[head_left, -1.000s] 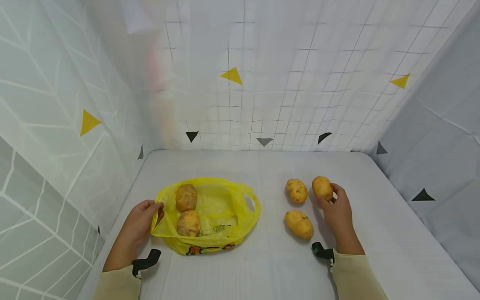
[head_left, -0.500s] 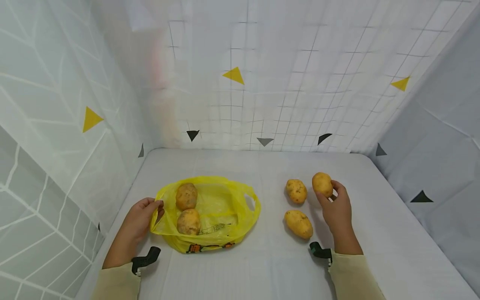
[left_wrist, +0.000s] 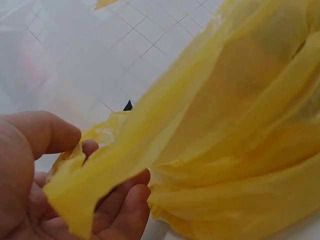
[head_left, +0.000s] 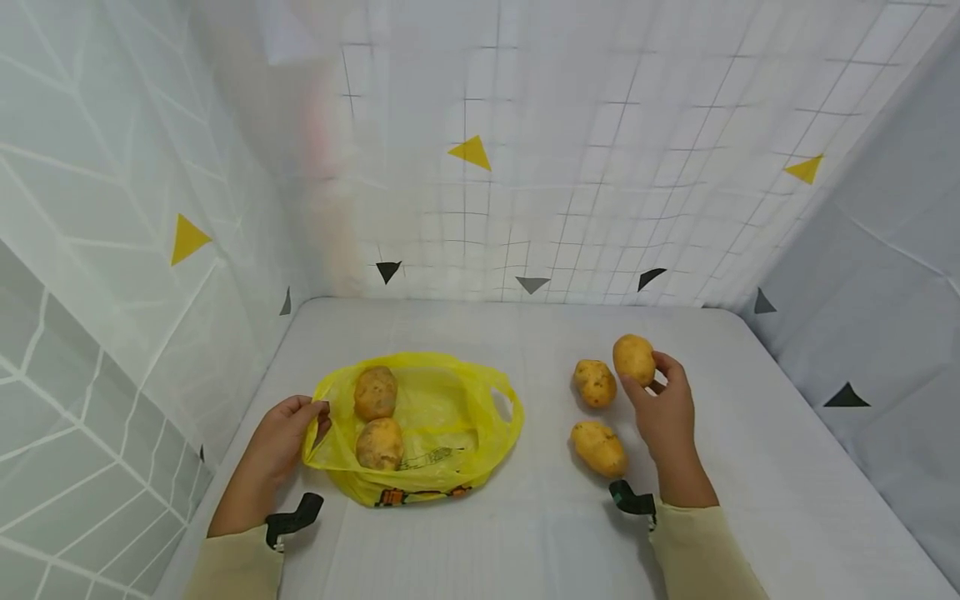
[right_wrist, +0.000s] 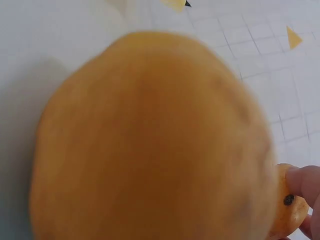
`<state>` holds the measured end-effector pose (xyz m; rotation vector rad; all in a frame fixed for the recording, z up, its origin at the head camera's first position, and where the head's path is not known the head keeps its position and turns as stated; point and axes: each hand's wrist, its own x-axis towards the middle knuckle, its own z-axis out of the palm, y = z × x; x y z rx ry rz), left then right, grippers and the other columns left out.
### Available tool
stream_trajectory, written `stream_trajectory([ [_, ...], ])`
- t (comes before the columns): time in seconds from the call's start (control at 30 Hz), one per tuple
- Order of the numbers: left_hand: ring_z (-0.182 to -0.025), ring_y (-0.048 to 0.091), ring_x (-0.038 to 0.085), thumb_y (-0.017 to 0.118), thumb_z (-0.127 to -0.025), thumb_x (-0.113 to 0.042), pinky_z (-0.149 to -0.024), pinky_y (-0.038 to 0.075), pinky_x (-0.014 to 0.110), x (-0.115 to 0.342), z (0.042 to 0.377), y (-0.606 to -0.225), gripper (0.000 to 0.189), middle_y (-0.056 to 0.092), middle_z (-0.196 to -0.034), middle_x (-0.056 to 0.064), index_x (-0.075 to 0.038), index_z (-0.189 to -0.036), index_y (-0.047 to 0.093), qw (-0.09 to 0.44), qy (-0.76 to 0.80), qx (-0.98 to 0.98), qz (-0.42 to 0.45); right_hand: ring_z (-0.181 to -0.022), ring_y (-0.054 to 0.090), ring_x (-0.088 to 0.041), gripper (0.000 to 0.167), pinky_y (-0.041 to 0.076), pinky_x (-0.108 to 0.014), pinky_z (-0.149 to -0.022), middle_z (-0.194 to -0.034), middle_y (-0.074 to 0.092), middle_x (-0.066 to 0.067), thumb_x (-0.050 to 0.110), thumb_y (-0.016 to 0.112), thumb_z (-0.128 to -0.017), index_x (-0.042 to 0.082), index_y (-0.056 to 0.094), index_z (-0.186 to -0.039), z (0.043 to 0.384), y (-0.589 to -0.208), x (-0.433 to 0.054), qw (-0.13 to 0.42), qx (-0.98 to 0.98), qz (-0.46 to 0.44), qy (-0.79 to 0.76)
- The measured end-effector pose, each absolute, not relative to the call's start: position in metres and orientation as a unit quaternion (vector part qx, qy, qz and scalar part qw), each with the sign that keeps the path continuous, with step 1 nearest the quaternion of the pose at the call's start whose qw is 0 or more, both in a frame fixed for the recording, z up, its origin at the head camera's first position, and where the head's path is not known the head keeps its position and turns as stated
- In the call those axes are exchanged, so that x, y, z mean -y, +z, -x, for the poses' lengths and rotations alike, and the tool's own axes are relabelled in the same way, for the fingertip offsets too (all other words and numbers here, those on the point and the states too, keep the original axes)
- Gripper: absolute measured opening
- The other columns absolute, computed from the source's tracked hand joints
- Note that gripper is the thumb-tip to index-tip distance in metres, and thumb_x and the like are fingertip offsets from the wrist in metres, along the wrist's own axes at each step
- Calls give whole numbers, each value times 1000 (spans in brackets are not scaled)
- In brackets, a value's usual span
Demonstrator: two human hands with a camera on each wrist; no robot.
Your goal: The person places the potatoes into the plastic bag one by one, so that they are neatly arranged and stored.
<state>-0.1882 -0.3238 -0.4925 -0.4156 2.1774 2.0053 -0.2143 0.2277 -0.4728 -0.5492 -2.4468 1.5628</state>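
A yellow plastic bag point(head_left: 442, 477) lies spread with its mouth facing up. Two potatoes, one behind point(head_left: 375, 393) and one in front point(head_left: 380, 444), rest inside it at the left. My left hand point(head_left: 279, 437) pinches the bag's left rim, and the left wrist view shows thumb and fingers on the thin plastic point(left_wrist: 165, 135). At the right, my right hand point(head_left: 666, 408) grips a potato point(head_left: 633, 360) between thumb and fingers, raised off the table. This held potato point(right_wrist: 289, 202) shows only partly at the edge of the right wrist view.
Two more potatoes lie on the white table point(head_left: 540, 533) between bag and right hand: a rounder one point(head_left: 595, 383) behind and an oval one point(head_left: 599, 448) in front. A large potato point(right_wrist: 155, 145) fills the right wrist view. Sheet walls point(head_left: 555, 192) enclose the table.
My right hand has lifted the potato from beside the others and shifted it slightly left. The left hand and the bag have stayed nearly still.
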Motion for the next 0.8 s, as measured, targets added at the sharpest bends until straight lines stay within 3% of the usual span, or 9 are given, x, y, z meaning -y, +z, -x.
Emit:
stream_trajectory([
  [0.47,-96,66,7,60,-108,-32,-88,57,18,324,190,-495,34,63,-110,2,0,-118,56,78,666,-727,145,-151,38,-33,82,47,-52,-114,-173,23,3,46,68,-101,25,23,-166,222,-463,-207,73,828,173,528],
  [0.8,-97,66,8,60,-108,-32,-87,58,18,325,190,-494,34,63,-110,2,0,-118,57,75,669,-725,145,-149,41,-32,80,48,-51,-113,-171,27,2,38,72,-100,24,26,-165,226,-453,-187,69,823,160,540],
])
